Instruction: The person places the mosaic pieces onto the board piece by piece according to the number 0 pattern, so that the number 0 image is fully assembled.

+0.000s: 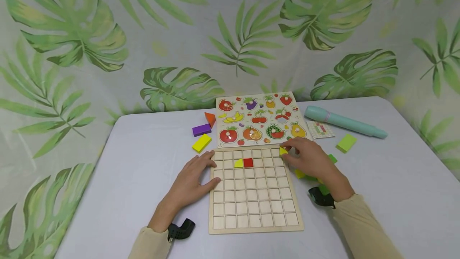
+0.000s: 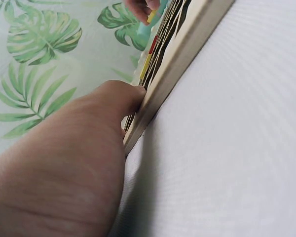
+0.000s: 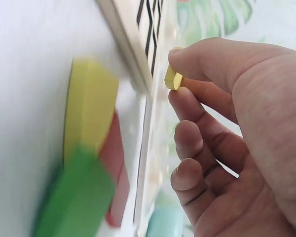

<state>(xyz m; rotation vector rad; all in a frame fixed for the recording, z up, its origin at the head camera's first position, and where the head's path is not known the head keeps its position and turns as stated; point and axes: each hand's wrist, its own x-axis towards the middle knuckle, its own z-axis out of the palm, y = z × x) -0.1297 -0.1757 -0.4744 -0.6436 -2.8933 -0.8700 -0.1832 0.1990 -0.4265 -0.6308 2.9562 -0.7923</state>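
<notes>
A wooden grid board [image 1: 254, 195] lies flat in front of the person. In its second row sit a yellow tile [image 1: 238, 163] with one cut corner and a red square tile [image 1: 248, 162], side by side. The right hand [image 1: 308, 157] pinches a small yellow piece [image 3: 173, 79] between thumb and fingers, over the board's top right corner in the head view. At the board's left edge the left hand [image 1: 192, 179] rests with spread, relaxed fingers, its fingertips on the rim. In the left wrist view its thumb side [image 2: 119, 96] lies against the board's edge.
Behind the grid board lies a fruit puzzle board [image 1: 235, 131]. Yellow [image 1: 202, 143], purple [image 1: 202, 130] and orange [image 1: 210, 119] blocks lie left of it. To the right are a pattern card [image 1: 321, 130], a teal tube [image 1: 345, 122], a light green block [image 1: 346, 143] and several blocks under the right hand.
</notes>
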